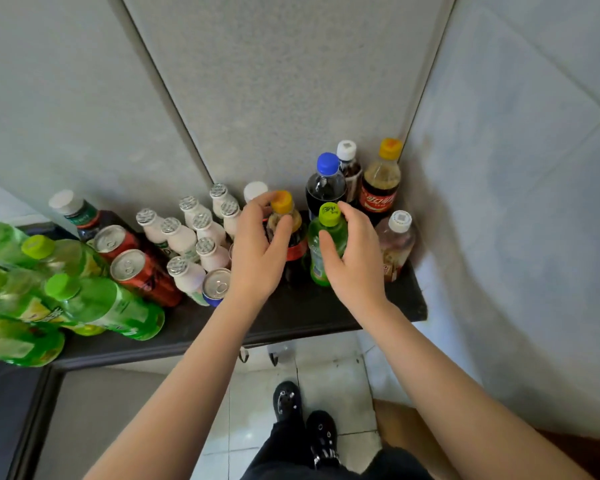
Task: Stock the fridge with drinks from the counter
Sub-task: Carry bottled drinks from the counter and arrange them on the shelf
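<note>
A yellow-capped cola bottle [297,233] is gripped by the left hand [257,251], and a green bottle with a lime cap [314,258] by the right hand [352,261], side by side on the dark counter [291,317]. Small white bottles [182,237], red cans [142,275] and large green bottles [101,303] are crowded to the left.

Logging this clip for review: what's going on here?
A person stands at a dark, crowded counter. The left grip curls round a yellow-capped cola bottle; the right grip holds a green bottle with a lime cap. Both appear to stand on the counter, not yet lifted. No fridge is in view.
</note>
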`<state>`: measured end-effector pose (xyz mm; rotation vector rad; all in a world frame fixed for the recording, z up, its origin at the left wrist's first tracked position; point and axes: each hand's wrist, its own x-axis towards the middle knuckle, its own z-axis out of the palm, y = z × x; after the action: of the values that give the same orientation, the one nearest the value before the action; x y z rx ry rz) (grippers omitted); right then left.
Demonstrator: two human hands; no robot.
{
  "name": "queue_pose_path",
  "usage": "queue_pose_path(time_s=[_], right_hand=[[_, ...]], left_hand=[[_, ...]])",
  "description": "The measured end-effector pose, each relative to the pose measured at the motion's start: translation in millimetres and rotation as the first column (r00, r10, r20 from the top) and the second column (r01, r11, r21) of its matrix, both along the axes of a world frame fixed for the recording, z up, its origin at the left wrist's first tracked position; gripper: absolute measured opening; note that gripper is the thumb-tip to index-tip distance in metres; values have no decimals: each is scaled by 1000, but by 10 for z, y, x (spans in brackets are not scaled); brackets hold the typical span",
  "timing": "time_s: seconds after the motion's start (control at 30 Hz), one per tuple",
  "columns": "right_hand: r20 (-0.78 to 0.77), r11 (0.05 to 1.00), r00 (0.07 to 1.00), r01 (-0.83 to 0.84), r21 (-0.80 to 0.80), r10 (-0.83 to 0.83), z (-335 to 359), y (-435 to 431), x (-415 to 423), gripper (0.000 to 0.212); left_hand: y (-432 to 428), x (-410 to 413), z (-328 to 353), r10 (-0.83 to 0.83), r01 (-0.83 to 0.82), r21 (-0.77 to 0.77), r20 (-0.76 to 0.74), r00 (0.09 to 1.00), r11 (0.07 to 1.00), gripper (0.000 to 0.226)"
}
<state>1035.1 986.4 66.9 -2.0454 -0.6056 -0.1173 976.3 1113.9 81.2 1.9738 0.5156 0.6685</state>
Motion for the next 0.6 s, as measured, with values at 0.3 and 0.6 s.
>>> queue_pose_path(time_s=[0.3,0.6], right_hand=[[19,999,1000,12,-51,-11,-167,102,104,43],[129,998,992,13,-69,-4,-295,-64,131,43]], left_hand=[[117,189,-139,-54,65,95,-114,992,993,35],[-37,-123,-136,-52,59,168,-44,998,984,44]])
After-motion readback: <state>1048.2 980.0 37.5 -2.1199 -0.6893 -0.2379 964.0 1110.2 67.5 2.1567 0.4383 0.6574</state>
